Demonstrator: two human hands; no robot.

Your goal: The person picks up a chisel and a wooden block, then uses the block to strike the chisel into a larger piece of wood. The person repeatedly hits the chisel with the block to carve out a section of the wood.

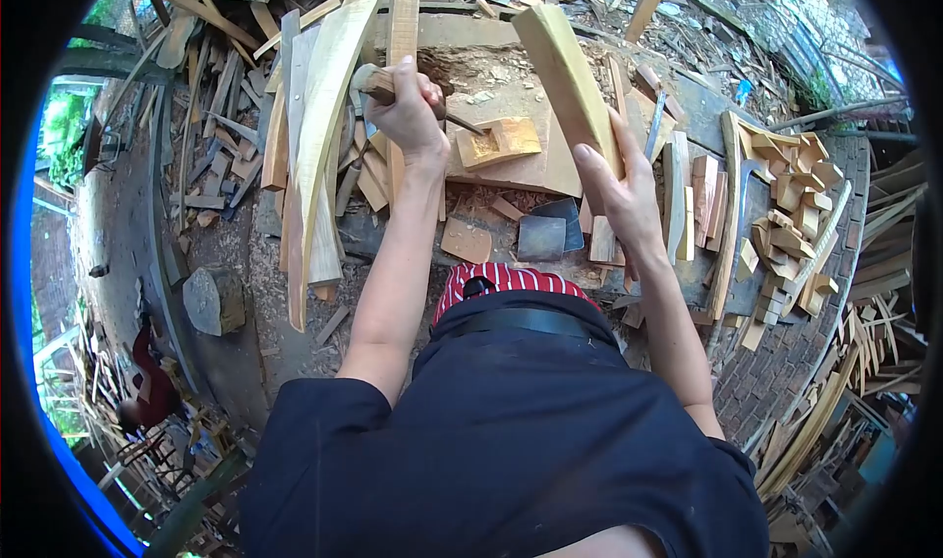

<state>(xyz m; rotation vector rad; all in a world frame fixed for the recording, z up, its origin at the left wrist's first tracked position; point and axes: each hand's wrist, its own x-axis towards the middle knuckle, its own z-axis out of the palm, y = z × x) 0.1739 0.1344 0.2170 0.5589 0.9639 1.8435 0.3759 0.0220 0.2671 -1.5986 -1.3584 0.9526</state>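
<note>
The fingers of my left hand are wrapped round the wooden handle of a tool. Its thin metal shaft points right, toward a small carved wood block lying on a larger wooden board. Whether the tip touches the block is hard to tell. My right hand grips a thick wooden mallet-like beam, thumb on the near face, and it is raised and tilted up to the left.
Long pale planks lean at the left of the bench. Small wood pieces are stacked at the right. Dark flat plates lie near my waist. A cut log stands on the ground. Another person is at the far lower left.
</note>
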